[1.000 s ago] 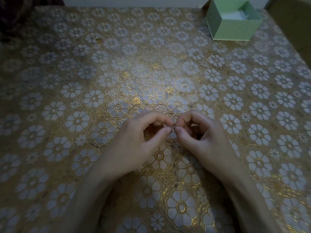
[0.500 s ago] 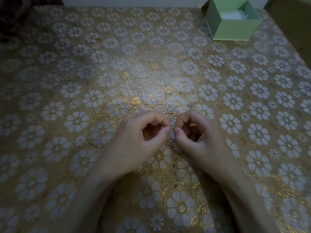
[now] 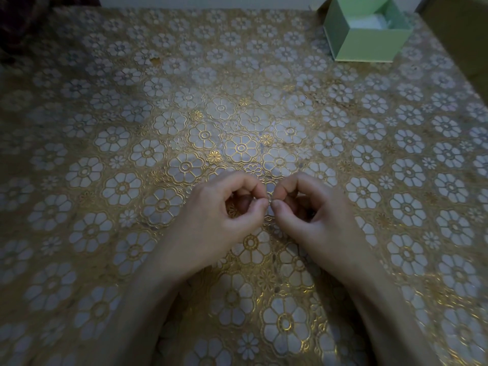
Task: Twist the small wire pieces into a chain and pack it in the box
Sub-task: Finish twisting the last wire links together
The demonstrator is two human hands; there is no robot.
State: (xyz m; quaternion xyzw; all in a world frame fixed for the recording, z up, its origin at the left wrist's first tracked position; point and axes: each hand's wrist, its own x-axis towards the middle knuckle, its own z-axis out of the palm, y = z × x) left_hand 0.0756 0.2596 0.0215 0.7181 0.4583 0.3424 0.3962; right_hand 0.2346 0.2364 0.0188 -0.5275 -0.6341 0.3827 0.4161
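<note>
Wire piece, tiny and glinting, pinched between both hands.

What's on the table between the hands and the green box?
Nothing but bare flowered tablecloth. In the head view, the left hand and right hand pinch a tiny wire piece near the front, and the green box sits far back right.

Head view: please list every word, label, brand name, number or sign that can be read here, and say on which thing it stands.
None: no readable text shows in this view.
Green box: plain walls, no label or print visible.
Tablecloth: only a gold and white flower pattern, no letters.
Wire piece between the left hand and right hand: too small to show any marking.
</note>
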